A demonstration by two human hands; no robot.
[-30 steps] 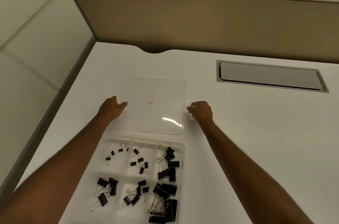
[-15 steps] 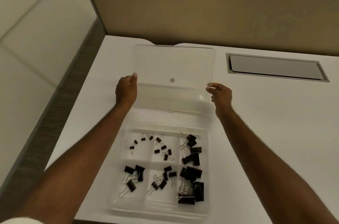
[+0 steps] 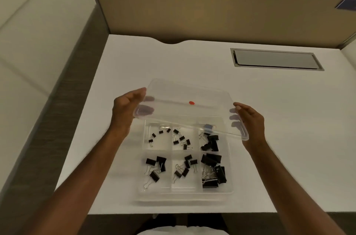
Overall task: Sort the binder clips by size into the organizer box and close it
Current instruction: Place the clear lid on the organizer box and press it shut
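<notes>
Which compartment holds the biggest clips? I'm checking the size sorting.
The near-right compartment of the organizer box: its binder clips are visibly the widest, piled thickly; the far-left ones are tiniest.

Clear glossy plastic lid (image 3: pixel 185 111) — matt table (image 3: pixel 289 119)

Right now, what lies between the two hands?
In the head view, the clear lid spans the gap between the left hand and right hand, each gripping one end, above the organizer box.
</notes>
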